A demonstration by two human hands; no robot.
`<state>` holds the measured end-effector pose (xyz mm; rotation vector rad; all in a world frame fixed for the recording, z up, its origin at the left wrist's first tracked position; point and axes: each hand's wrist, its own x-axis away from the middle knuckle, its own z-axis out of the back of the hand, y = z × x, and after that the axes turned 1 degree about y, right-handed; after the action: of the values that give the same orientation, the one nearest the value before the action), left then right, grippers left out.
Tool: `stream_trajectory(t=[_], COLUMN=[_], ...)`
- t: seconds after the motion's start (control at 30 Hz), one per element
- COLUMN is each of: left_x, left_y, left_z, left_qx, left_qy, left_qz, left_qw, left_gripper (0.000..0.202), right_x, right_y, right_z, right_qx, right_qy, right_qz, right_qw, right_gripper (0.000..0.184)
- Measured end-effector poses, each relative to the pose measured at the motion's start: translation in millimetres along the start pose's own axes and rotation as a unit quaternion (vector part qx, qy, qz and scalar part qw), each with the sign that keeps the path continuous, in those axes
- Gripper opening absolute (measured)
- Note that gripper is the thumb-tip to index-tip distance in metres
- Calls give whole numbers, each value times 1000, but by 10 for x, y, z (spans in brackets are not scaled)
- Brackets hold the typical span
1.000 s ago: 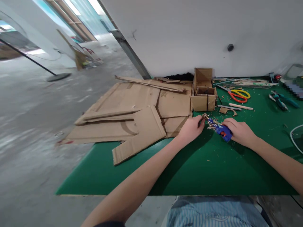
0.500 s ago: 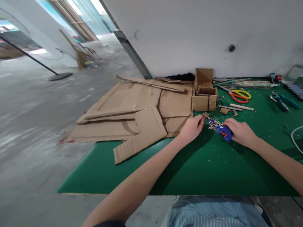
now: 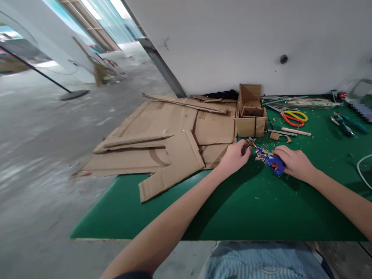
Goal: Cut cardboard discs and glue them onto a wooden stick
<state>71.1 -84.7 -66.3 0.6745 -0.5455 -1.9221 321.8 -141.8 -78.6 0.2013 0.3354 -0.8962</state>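
Observation:
My right hand (image 3: 293, 161) is closed around a blue hot glue gun (image 3: 277, 166) with a red-orange trigger. Its narrow coppery tip points up and left, and pale scraps cling to its front part. My left hand (image 3: 236, 155) pinches a small brown piece (image 3: 249, 142) close to that tip; its exact kind is too small to make out, and I cannot tell whether the tip touches it. Just beyond both hands stands a small cardboard box (image 3: 250, 127) with its flap raised and a dark band down its front.
Cardboard sheets (image 3: 162, 116) and a bent cardboard strip (image 3: 174, 164) lie left on the green table (image 3: 232, 209). Behind the right hand are scissors (image 3: 295, 118), a pale stick (image 3: 296, 131) and a cardboard scrap (image 3: 280, 137). Pliers (image 3: 343, 124) and a white cable (image 3: 360, 170) are farther right.
My left hand has shifted slightly left, and the small brown piece has moved and turned a little in its fingers. The glue gun stays in nearly the same place.

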Motion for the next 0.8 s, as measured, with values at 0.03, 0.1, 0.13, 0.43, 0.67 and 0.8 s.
stream_trajectory(t=[0.03, 0.1, 0.13, 0.43, 0.67, 0.8], left_x=[2, 7, 10, 18, 6, 7], left_y=[-6, -22, -31, -17, -38, -53], left_z=[-5, -17, -21, -8, -10, -15], left_qx=[1, 2, 2, 11, 20, 25], left_qy=[6, 11, 8, 9, -1, -6], left_qz=[-1, -4, -7, -28, -39, -38], left_qw=[1000, 1000, 1000, 1000, 999, 999], left_gripper=[16, 15, 16, 26, 28, 31], right_x=[0, -1, -1, 0, 1, -5], right_y=[0, 1, 1, 0, 3, -1], right_z=[0, 0, 0, -7, -5, 2], right_qx=[0, 1, 2, 2, -5, -1], right_qy=[-1, -1, -1, 6, 5, 5], right_qz=[0, 1, 2, -1, -4, -1], right_qw=[1000, 1000, 1000, 1000, 1000, 1000], right_gripper=[28, 29, 29, 29, 30, 29])
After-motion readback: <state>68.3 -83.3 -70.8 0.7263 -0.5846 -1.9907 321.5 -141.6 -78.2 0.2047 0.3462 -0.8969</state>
